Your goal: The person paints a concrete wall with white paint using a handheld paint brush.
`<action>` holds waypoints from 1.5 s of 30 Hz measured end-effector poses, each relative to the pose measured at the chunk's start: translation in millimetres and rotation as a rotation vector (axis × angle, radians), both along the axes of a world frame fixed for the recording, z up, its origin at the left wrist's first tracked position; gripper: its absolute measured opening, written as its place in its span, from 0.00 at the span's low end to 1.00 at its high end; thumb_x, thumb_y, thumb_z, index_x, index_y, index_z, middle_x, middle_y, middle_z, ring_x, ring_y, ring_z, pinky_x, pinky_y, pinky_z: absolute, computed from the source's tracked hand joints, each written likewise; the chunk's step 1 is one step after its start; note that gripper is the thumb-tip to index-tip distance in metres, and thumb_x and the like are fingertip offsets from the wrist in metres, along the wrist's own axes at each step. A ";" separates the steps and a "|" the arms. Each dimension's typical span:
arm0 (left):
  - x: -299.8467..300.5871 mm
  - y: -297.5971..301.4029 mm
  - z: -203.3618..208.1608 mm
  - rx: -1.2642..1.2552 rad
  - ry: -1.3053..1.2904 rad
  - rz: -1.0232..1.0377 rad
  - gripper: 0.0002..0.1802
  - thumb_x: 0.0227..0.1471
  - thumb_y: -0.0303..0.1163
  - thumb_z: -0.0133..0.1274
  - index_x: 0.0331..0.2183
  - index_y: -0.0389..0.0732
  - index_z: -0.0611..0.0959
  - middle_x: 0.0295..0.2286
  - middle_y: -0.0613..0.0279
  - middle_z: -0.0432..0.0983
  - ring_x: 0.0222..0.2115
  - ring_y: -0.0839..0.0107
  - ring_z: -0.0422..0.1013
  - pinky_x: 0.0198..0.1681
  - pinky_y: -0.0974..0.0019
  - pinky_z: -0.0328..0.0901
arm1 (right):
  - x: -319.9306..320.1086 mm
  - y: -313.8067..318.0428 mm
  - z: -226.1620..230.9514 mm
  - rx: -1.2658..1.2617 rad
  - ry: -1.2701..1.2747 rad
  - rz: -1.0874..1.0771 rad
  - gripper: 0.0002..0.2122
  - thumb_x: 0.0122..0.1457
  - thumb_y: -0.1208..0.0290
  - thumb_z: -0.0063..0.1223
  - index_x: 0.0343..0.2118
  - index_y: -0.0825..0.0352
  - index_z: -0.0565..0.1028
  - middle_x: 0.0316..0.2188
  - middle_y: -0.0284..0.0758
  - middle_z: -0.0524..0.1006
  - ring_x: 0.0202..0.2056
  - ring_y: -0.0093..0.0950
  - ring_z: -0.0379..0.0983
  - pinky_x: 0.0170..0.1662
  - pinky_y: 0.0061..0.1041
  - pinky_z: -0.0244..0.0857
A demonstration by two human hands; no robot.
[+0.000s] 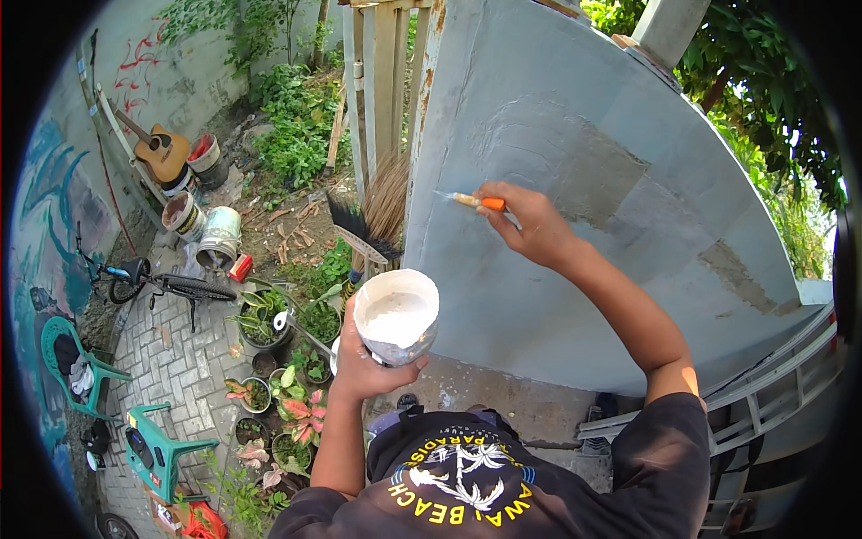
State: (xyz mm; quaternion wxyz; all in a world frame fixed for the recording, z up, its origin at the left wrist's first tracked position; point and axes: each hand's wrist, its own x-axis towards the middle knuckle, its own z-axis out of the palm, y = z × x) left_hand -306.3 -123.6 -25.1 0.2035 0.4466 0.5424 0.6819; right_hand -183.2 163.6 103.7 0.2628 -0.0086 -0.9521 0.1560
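My left hand (pixel 364 364) is wrapped round a white tub (pixel 395 346) with a pale, paint-like substance inside. Raised in front of the grey wall (pixel 503 296), my right hand (pixel 534 220) grips a paintbrush (pixel 469 199) with an orange handle. The brush's pale tip points left, at or very near the wall's surface close to its left edge; I cannot tell whether it touches. Darker bare patches (pixel 597 175) show on the wall beyond my right hand.
Upright brooms (pixel 382 202) stand just beyond the tub. Potted plants (pixel 256 395) line my left, with a bicycle (pixel 171 283), green stool (pixel 166 449), green chair (pixel 76 359), buckets (pixel 215 242) and guitar (pixel 163 154) farther off. A metal ladder (pixel 772 382) lies at right.
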 end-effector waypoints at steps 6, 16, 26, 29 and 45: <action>-0.7 0.3 -4.4 0.013 -0.049 0.006 0.57 0.29 0.27 0.73 0.62 0.35 0.63 0.51 0.53 0.75 0.52 0.64 0.74 0.58 0.60 0.68 | -6.3 -0.1 92.1 0.325 0.272 0.122 0.10 0.64 0.75 0.61 0.46 0.65 0.75 0.35 0.40 0.81 0.33 0.40 0.79 0.37 0.33 0.74; -3.0 2.0 -5.6 0.022 -0.026 -0.006 0.59 0.28 0.28 0.74 0.63 0.34 0.62 0.52 0.53 0.75 0.53 0.63 0.74 0.58 0.60 0.68 | -4.4 -29.7 98.3 0.776 0.395 0.130 0.16 0.46 0.76 0.67 0.39 0.57 0.76 0.39 0.33 0.80 0.37 0.31 0.80 0.34 0.28 0.77; -1.2 -10.5 -3.8 -0.017 -0.055 0.023 0.58 0.27 0.29 0.75 0.61 0.34 0.64 0.52 0.52 0.76 0.53 0.64 0.74 0.58 0.60 0.69 | -8.2 -27.8 -84.4 0.377 0.098 0.193 0.15 0.51 0.74 0.65 0.41 0.57 0.76 0.39 0.35 0.78 0.41 0.34 0.78 0.33 0.30 0.77; -1.6 -12.2 -8.2 -0.034 -0.039 0.032 0.58 0.27 0.29 0.75 0.61 0.34 0.64 0.52 0.52 0.75 0.53 0.64 0.74 0.57 0.60 0.69 | -13.0 -26.0 -128.1 0.260 0.060 0.174 0.16 0.51 0.77 0.65 0.42 0.58 0.76 0.40 0.34 0.79 0.40 0.34 0.78 0.33 0.31 0.77; 1.1 -11.6 -11.4 -0.032 -0.041 0.053 0.58 0.27 0.27 0.75 0.61 0.34 0.64 0.52 0.52 0.75 0.52 0.65 0.74 0.57 0.61 0.68 | -19.3 4.6 -79.4 0.110 -0.007 0.105 0.15 0.58 0.79 0.62 0.48 0.64 0.76 0.35 0.38 0.78 0.39 0.40 0.77 0.39 0.38 0.73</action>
